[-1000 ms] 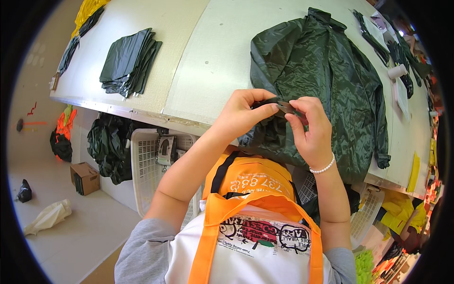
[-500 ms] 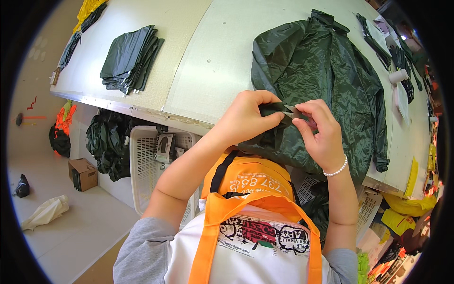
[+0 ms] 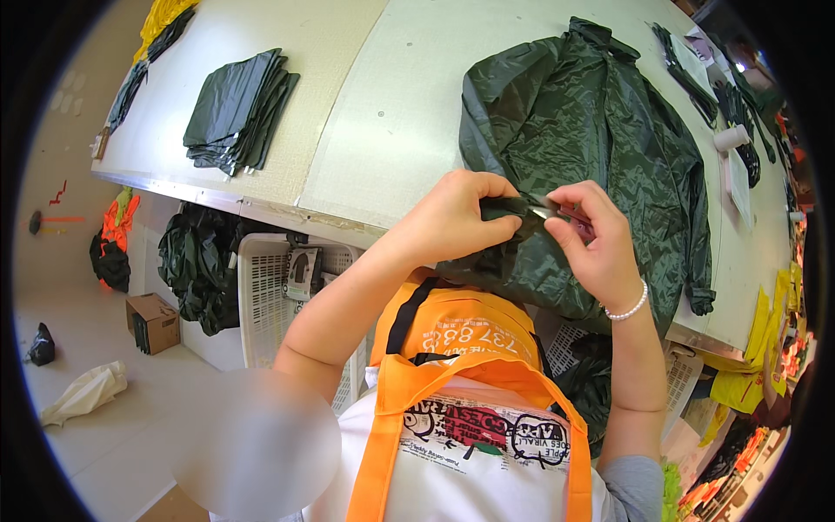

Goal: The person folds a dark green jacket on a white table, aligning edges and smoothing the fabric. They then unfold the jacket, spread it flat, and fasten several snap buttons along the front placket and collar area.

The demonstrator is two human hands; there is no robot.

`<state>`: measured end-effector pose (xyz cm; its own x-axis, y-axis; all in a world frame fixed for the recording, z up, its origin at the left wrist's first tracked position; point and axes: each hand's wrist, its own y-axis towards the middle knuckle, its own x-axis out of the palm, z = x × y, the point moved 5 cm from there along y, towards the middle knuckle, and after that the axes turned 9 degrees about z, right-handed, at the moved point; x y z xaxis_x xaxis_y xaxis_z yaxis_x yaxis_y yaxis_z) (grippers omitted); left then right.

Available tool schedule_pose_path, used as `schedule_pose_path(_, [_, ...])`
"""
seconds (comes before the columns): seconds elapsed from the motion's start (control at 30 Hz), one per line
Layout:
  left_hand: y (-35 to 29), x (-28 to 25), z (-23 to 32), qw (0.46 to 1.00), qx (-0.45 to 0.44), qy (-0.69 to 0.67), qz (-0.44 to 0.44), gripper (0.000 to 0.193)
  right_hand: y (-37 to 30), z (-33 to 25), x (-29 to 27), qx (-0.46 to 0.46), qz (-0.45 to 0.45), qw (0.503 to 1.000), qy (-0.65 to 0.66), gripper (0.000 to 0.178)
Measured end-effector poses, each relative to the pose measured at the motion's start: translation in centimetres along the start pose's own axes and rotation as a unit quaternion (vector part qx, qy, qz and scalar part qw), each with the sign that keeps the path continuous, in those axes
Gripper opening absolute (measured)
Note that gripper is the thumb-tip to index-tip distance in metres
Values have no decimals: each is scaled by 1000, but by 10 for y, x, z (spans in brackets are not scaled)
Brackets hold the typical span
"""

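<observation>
A dark green raincoat [image 3: 600, 122] lies spread on the table, collar at the far side and its lower part hanging over the near edge. My left hand [image 3: 470, 209] pinches a bit of the coat's cuff or hem between thumb and fingers; which part I cannot tell. Close beside it, my right hand [image 3: 596, 235] is closed around small thread snips [image 3: 576, 223] with a dark red handle. Their metal blades point left and touch or nearly touch the pinched fabric. The palm side of each hand is hidden.
Folded dark green garments [image 3: 239, 109] are stacked on the table [image 3: 348, 148] to the left. A white plastic basket [image 3: 261, 304] stands under the table edge. Farther left are a cardboard box [image 3: 154, 320] and a pale crumpled bag [image 3: 87, 391]. A white roll [image 3: 732, 139] lies at the far right.
My right hand has turned a little and shifted slightly right, so the snips' red handle now shows. My left hand still pinches the fabric in nearly the same place.
</observation>
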<state>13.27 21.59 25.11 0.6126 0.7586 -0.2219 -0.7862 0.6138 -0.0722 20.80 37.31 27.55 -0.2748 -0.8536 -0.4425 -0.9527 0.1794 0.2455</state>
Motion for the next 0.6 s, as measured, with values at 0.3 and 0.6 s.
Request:
schedule_pose_path(0.3, [-3,7,-2,996,70,54,33,24,15,-4,21,11,-27,1000,3,15])
schedule_pose_path(0.6, [-6,0,-21,996,-42,32,65,22,6,32,14,206,60,960,183,10])
